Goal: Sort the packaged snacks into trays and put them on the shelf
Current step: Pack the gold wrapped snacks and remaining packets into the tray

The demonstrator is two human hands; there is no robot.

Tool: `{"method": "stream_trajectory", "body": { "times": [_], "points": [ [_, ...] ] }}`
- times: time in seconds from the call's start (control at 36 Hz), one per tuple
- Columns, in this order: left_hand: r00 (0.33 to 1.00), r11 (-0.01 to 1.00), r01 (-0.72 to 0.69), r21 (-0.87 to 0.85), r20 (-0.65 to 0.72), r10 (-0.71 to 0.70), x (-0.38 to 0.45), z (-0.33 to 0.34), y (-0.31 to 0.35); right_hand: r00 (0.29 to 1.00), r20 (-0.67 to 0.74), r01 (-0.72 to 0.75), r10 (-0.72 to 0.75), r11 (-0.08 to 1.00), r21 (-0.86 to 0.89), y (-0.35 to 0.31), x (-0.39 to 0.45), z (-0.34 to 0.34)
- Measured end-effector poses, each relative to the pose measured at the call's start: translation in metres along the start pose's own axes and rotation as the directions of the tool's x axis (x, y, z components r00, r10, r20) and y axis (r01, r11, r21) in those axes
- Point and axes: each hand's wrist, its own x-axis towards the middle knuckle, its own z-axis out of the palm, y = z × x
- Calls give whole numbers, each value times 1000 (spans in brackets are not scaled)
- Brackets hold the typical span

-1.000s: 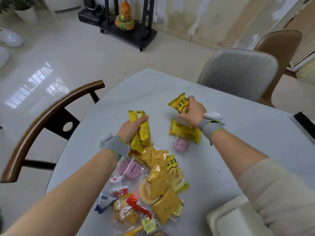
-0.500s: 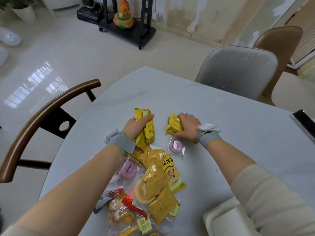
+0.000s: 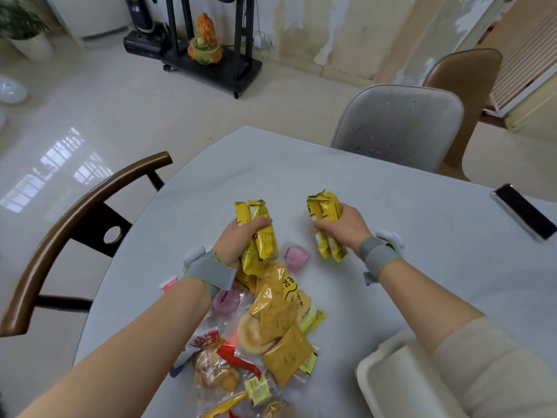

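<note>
My left hand grips a bunch of yellow snack packets upright over the far end of the snack pile. My right hand grips two more yellow packets lifted just off the table. Between the hands a pink round cake in clear wrap lies on the table. The pile holds mustard-yellow packets, a round pastry, another pink cake and cookie packs. A white tray sits at the near right, partly behind my right sleeve.
The grey table carries a black phone at its right edge. A brown wooden chair stands on the left, a grey chair and a tan one beyond the far edge. A black shelf stand stands on the floor.
My right hand drew back from the far packet, gathered a second yellow packet and now lifts both together. The pink cake lies uncovered. My left hand keeps its bunch.
</note>
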Motion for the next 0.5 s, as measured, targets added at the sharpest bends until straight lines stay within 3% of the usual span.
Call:
{"method": "stream_trajectory", "body": {
  "times": [0.06,0.11,0.19,0.36,0.5],
  "points": [
    [999,1000,-9,13,34,9,-11,6,1,1000,-9,-3,5,980,200,-3,-16,-14],
    [998,999,-35,29,54,34,-24,15,3,998,69,-28,0,915,403,-8,-33,-26],
    [992,998,-60,20,114,58,-44,32,6,982,187,-86,-21,835,543,-11,-66,-38],
    [949,987,-163,11,277,153,-89,73,1,951,285,-101,-120,749,655,-17,-135,-52],
    [918,969,-228,95,353,181,-137,106,-18,954,235,49,-189,867,497,1,-193,-78]
  ]
}}
